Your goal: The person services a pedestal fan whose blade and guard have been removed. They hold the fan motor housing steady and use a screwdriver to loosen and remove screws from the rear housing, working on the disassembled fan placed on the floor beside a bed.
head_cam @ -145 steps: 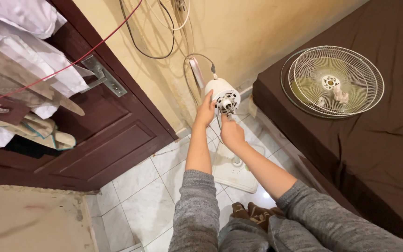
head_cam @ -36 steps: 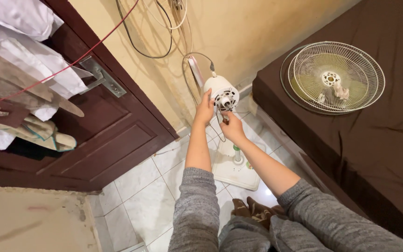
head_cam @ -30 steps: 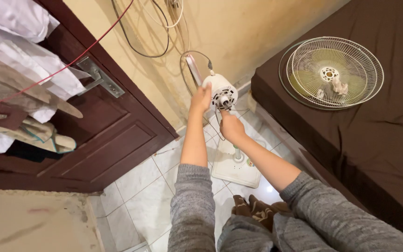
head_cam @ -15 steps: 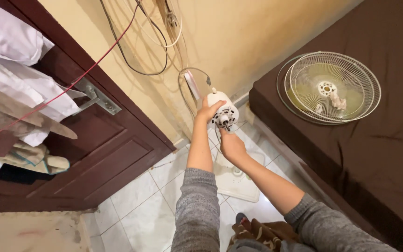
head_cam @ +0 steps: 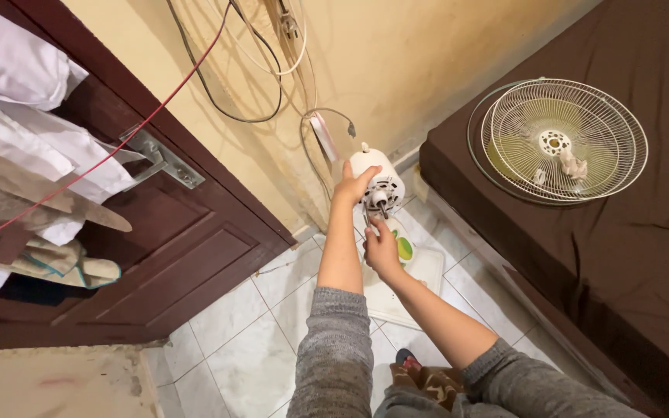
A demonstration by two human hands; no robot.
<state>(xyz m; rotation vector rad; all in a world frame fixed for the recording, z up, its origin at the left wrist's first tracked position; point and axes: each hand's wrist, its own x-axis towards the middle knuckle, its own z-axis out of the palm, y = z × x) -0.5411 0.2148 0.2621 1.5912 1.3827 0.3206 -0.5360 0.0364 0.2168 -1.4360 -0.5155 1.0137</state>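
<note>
A white fan motor head (head_cam: 382,183) stands on its stand above a white base (head_cam: 416,272) on the tiled floor. My left hand (head_cam: 352,186) grips the side of the motor housing. Just below the motor's front shaft is my right hand (head_cam: 382,249), its fingers pinched at the shaft; whether they hold a small part I cannot tell. The fan has no grille or blade on it.
Two round wire fan grilles (head_cam: 563,139) lie on a dark brown bed (head_cam: 621,248) at the right. A dark wooden door (head_cam: 164,255) stands at the left with clothes (head_cam: 32,147) hanging on it. Cables (head_cam: 269,73) hang on the yellow wall.
The view has tilted and shifted a little. My left hand stays on the motor; my right hand has dropped slightly below the shaft.
</note>
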